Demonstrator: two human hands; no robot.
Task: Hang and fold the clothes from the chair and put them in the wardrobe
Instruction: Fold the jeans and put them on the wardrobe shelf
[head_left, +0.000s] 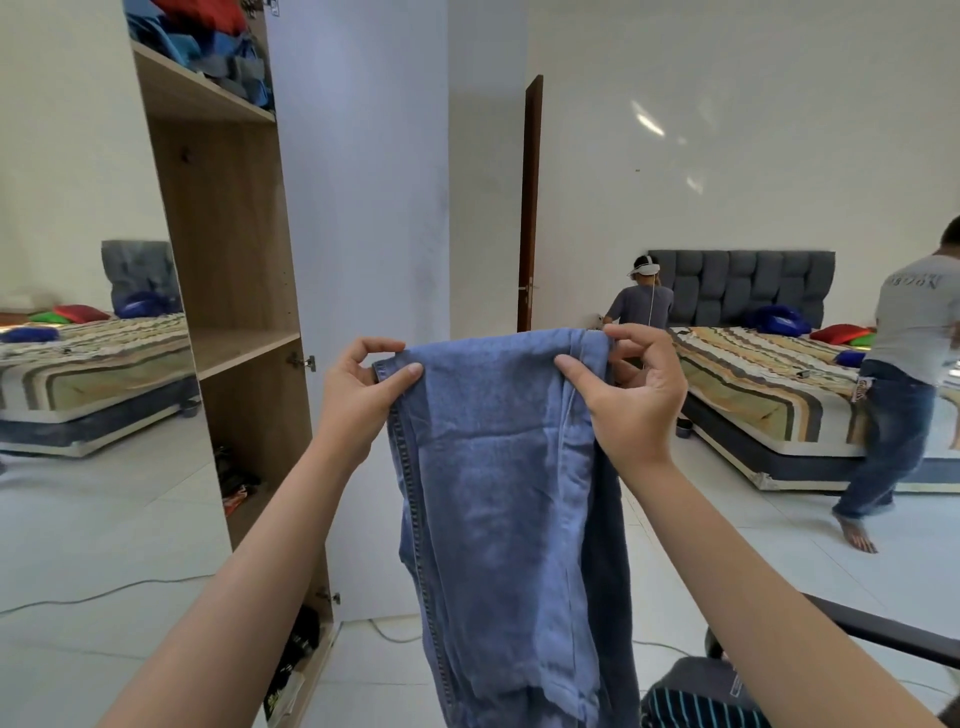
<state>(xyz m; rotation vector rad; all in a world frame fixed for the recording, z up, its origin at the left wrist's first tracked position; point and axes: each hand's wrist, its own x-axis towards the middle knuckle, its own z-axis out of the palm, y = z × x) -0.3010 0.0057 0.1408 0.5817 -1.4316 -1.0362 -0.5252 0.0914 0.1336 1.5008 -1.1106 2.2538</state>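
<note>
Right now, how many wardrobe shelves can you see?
2. The upper shelf holds piled clothes; the middle shelf beside the jeans is bare. Lower ones may be hidden.

A striped bed (769, 395) with a grey headboard (743, 286) stands beside a brown door (530, 208).

Crumpled clothes (223, 57) are lying on the wardrobe's top shelf (197, 96); below it, a middle shelf (244, 351) is sitting bare.
</note>
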